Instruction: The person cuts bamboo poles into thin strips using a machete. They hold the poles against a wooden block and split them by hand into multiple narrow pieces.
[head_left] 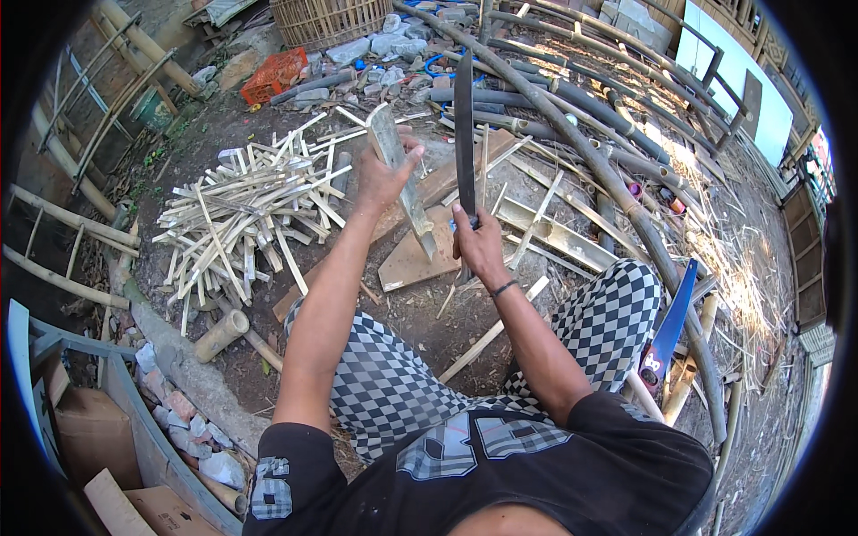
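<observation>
My left hand (382,179) is closed around a split piece of bamboo (413,204). The piece slants, its upper end away from me and its lower end over a flat wooden board (404,265). In my right hand (478,241) is a machete (464,134), gripped by the handle, with its long dark blade pointing up and away from me. Blade and bamboo are apart. Beyond the board a thick wooden plank (442,183) lies slantwise on the ground. To the left is a large heap of thin split bamboo sticks (246,201).
A bamboo half-pipe (554,234) and long poles (617,165) lie to the right. A blue saw (672,326) is beside my right knee. A short bamboo section (222,335) lies at left. Farther off are an orange crate (274,76), stones (384,45) and a woven basket (331,20).
</observation>
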Motion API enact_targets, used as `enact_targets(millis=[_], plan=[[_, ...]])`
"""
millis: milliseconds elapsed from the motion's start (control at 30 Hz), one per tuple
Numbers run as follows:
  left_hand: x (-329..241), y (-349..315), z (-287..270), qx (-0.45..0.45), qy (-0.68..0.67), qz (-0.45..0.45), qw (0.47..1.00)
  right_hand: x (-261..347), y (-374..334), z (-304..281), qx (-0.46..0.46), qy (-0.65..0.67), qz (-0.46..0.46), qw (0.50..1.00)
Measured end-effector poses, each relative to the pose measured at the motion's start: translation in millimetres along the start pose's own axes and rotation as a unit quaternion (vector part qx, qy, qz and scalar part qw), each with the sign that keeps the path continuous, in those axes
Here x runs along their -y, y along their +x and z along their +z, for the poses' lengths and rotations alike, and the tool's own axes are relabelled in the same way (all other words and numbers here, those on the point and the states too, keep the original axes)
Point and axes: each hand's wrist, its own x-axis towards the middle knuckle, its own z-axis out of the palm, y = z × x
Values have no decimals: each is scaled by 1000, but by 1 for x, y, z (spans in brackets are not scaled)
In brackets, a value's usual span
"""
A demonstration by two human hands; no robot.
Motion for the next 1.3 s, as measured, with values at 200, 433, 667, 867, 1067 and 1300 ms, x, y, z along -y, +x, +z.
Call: enact_targets(millis=[200, 433, 667, 867, 1067, 1300], plan=[[-22, -10, 27, 21, -92, -66, 993, 95, 0, -22, -58, -110, -308, 943], [-31, -27, 30, 29, -21, -11, 999, 134, -24, -19, -11, -182, -316, 931], [-31, -30, 34, 35, -13, 0, 999, 127, -23, -17, -3, -186, -303, 935], [-32, -30, 30, 37, -7, -5, 999, 131, -25, -16, 0, -209, -290, 934], [-41, -45, 39, -4, -29, 2, 1000, 136, -16, -21, -1, -275, -294, 915], [23, -57, 48, 66, 73, 4, 995, 146, -9, -20, -7, -322, -296, 899]])
